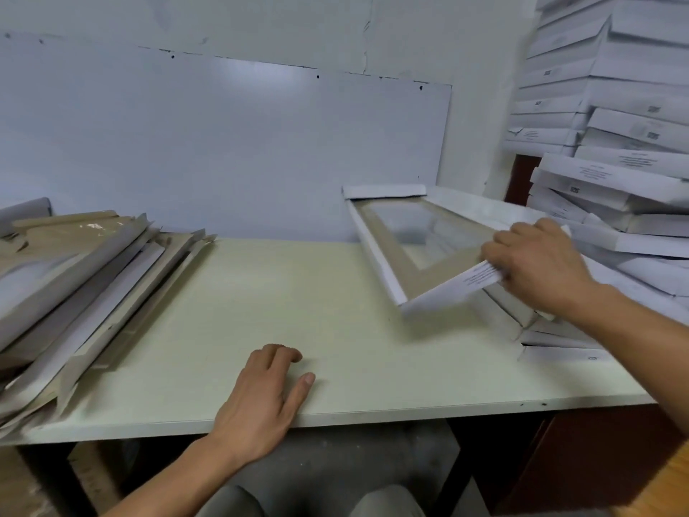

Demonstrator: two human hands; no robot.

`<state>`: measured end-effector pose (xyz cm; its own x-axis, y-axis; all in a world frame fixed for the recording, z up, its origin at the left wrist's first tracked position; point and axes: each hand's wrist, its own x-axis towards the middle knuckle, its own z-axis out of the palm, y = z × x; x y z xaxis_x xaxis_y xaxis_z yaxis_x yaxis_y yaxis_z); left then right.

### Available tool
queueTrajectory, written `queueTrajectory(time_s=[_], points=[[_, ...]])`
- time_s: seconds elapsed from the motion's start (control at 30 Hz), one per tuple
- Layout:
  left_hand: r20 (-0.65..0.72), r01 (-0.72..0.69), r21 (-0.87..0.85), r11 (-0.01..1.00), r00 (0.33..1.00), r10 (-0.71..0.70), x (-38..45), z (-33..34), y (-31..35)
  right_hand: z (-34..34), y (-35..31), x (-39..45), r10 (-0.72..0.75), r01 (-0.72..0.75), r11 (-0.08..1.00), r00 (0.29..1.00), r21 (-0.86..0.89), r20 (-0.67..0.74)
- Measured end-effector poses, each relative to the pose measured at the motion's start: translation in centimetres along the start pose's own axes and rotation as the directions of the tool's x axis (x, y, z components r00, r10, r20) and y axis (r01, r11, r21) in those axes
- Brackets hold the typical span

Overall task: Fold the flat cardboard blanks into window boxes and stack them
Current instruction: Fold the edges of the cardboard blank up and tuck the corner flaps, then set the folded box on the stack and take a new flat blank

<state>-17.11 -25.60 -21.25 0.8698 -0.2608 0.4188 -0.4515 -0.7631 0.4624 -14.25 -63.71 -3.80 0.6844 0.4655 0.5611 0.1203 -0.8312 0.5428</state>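
Observation:
A folded window box [391,251], white outside and brown inside with a clear film window, is tilted above the right side of the table. My right hand [537,266] grips its near end wall, fingers curled over the printed edge. Under it lie other folded white boxes [551,341] in a low stack. My left hand [268,397] rests flat on the table near the front edge, fingers relaxed, holding nothing. A pile of flat cardboard blanks [82,278] lies fanned out at the left of the table.
The pale table [298,300] ends at a front edge close to me. A tall leaning stack of finished white boxes [604,106] fills the right background. A white panel covers the wall behind. My knees show under the table.

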Motion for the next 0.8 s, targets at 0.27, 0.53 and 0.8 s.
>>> queueTrajectory(time_s=[0.27,0.53,0.8], points=[[0.018,-0.013,0.041,0.999,1.0,0.012,-0.1,0.1,-0.1,1.3,7.8,-2.9,0.339,-0.33,0.906,0.941,0.267,0.014],[0.053,-0.015,0.085,0.996,0.999,0.01,0.0,0.1,0.1,4.7,13.1,-6.2,0.662,-0.637,0.574,0.731,0.514,0.167],[0.061,-0.041,0.114,0.993,0.998,0.035,0.1,0.3,-0.2,4.9,13.9,-8.4,0.673,-0.737,0.634,0.674,0.234,0.304]])
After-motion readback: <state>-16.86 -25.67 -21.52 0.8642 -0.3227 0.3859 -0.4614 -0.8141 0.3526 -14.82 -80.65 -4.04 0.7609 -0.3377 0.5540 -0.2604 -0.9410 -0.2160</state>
